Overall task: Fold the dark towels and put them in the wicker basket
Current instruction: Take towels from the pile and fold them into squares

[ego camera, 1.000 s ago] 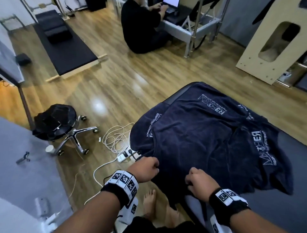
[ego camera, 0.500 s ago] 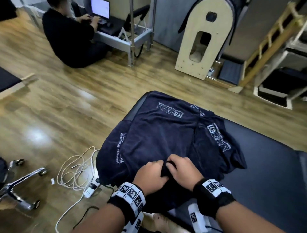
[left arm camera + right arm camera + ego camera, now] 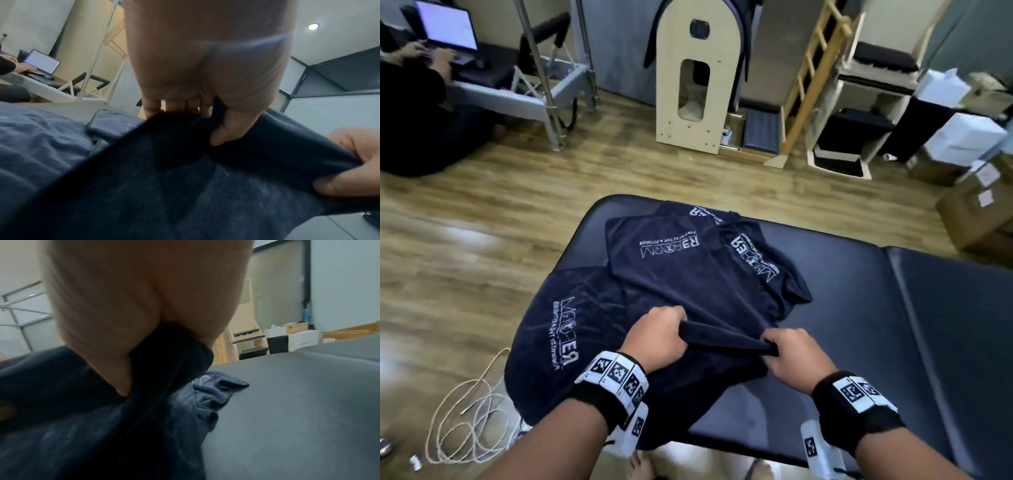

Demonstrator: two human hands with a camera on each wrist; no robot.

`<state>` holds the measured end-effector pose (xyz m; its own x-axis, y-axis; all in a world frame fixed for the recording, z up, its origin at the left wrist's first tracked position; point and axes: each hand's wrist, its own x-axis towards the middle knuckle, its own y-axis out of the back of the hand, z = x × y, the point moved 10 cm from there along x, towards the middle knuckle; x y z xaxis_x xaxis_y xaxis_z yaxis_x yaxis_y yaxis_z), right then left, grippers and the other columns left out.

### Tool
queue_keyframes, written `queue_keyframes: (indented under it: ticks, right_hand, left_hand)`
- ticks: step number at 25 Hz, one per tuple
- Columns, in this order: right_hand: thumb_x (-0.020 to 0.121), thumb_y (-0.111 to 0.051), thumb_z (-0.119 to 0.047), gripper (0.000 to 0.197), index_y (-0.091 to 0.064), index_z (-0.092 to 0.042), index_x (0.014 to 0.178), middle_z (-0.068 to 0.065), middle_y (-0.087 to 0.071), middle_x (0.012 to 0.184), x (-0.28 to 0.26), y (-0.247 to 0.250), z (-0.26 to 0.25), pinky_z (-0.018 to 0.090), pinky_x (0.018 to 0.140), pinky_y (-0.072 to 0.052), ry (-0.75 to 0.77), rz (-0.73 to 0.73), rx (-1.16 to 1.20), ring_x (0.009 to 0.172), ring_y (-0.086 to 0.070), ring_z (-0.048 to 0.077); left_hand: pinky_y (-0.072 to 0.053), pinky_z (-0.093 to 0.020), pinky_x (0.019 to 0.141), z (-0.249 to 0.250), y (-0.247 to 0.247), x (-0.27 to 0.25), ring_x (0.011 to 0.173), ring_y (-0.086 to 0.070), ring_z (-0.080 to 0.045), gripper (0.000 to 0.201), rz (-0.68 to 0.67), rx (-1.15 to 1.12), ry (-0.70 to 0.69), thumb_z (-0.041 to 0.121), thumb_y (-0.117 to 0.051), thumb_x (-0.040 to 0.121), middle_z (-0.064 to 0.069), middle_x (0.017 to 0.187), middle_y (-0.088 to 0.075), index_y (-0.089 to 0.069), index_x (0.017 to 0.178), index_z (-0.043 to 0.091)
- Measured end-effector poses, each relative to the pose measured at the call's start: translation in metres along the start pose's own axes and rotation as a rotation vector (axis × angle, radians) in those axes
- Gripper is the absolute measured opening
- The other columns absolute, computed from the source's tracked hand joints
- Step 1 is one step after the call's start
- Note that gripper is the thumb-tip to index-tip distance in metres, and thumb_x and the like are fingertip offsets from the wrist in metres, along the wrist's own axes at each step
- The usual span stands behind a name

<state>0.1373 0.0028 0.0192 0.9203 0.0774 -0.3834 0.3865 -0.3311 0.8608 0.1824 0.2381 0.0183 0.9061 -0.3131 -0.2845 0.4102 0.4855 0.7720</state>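
Dark navy towels with white printed logos lie heaped on the left end of a black padded table [image 3: 893, 325]. The top towel [image 3: 681, 274] has its near edge bunched into a taut band between my hands. My left hand [image 3: 659, 334] grips that edge at its left end, thumb over the cloth [image 3: 185, 146]. A short way to the right, my right hand [image 3: 792, 353] grips the same edge [image 3: 164, 353]. A second towel [image 3: 571, 329] hangs off the table's left side. No wicker basket is in view.
A white cable coil [image 3: 465, 421] lies on the wood floor at the left. A person sits at a laptop [image 3: 446, 29] at the far left. A wooden arched frame [image 3: 697, 72], a ladder [image 3: 815, 72], shelves and boxes [image 3: 962, 137] line the back.
My hands came together on the towel's near edge, then moved apart, stretching it taut between them. The towel's far part has slid toward me and lifted. My head has turned right.
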Motion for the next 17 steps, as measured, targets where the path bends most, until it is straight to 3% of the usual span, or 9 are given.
queue_keyframes:
  ticks: [7, 12, 17]
  right_hand:
    - [0.070, -0.051, -0.029, 0.004, -0.049, -0.030, 0.073, 0.007, -0.067, 0.092, -0.023, 0.022, 0.129, 0.034, 0.072, -0.052, -0.150, -0.001, 0.071, 0.091, -0.065, 0.035]
    - [0.076, -0.054, -0.026, 0.009, -0.047, -0.021, 0.077, 0.005, -0.062, 0.085, -0.055, 0.060, 0.263, 0.032, 0.067, -0.044, -0.188, 0.053, 0.138, 0.093, -0.063, 0.038]
    - [0.072, -0.049, -0.025, 0.005, -0.046, -0.022, 0.073, 0.003, -0.064, 0.082, -0.123, 0.093, 0.390, 0.038, 0.073, -0.055, -0.358, 0.097, 0.176, 0.087, -0.064, 0.036]
  left_hand:
    - [-0.052, -0.031, 0.082, 0.115, -0.050, 0.037, 0.090, -0.064, -0.017, 0.010, 0.011, -0.025, -0.113, 0.017, -0.059, 0.075, 0.006, 0.086, -0.066, -0.064, 0.083, 0.018]
    - [-0.050, -0.028, 0.083, 0.241, -0.121, 0.065, 0.094, -0.065, -0.015, 0.009, -0.030, 0.023, -0.157, 0.014, -0.063, 0.080, 0.007, 0.088, -0.071, -0.065, 0.086, 0.020]
    - [-0.052, -0.028, 0.088, 0.370, -0.191, 0.070, 0.095, -0.066, -0.008, 0.025, -0.197, 0.034, -0.327, 0.006, -0.064, 0.080, 0.010, 0.095, -0.072, -0.065, 0.098, 0.023]
